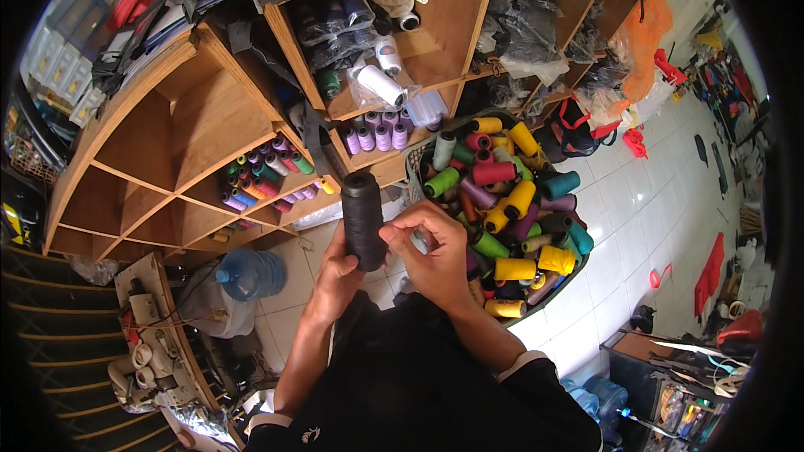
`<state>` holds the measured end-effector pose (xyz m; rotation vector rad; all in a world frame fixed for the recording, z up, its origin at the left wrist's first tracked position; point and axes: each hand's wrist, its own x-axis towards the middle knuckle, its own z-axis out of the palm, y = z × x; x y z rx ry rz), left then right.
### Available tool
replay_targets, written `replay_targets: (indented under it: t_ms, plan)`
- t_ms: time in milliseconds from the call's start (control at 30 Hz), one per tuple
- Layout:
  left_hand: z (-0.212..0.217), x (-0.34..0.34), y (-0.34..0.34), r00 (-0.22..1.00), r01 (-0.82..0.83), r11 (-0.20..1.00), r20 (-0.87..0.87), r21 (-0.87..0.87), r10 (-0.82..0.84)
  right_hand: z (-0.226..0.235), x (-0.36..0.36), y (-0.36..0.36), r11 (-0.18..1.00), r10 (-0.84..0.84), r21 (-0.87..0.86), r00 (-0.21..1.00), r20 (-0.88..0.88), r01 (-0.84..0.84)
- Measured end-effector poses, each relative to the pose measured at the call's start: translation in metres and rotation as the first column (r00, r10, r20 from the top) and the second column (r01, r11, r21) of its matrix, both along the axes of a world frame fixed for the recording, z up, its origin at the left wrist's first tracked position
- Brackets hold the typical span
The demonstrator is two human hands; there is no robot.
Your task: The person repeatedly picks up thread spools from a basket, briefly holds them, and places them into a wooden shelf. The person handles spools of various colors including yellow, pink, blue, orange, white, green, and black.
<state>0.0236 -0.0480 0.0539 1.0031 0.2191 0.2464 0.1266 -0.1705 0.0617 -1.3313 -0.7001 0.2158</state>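
Note:
A tall black spool of thread (pixel 363 222) stands nearly upright in front of my chest. My left hand (pixel 333 274) is wrapped round its lower part, thumb on the near side. Close against the spool's right side, my right hand (pixel 437 253) has its thumb and forefinger pinched together. Whatever sits in that pinch is too small to make out. Just right of my hands, a large basket (pixel 414 177) is heaped with thread spools in yellow, green, teal, purple and red, among them a yellow spool (pixel 519 199) lying on its side.
Ahead, a wooden shelf (pixel 477 25) holds white spools (pixel 381 85), purple spools (pixel 381 136) and bagged items. Another shelf (pixel 155 146) at left has small coloured spools. A blue water jug (pixel 251 274) stands on the tiled floor, near a sewing machine (pixel 146 360). Red cloth (pixel 709 274) lies at right.

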Motion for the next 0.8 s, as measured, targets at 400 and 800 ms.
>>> replay_targets:
  t_ms: [400, 800]
  plan:
    - [0.01, 0.002, -0.005, 0.992, -0.128, 0.991, -0.027, -0.031, 0.127, 0.023, -0.008, -0.001, 0.992, 0.092, -0.097, 0.99, 0.108, -0.082]
    - [0.012, 0.0, -0.001, 0.963, -0.256, 0.952, -0.044, 0.169, 0.267, 0.03, 0.005, -0.002, 0.984, 0.071, -0.176, 0.965, 0.254, -0.026]
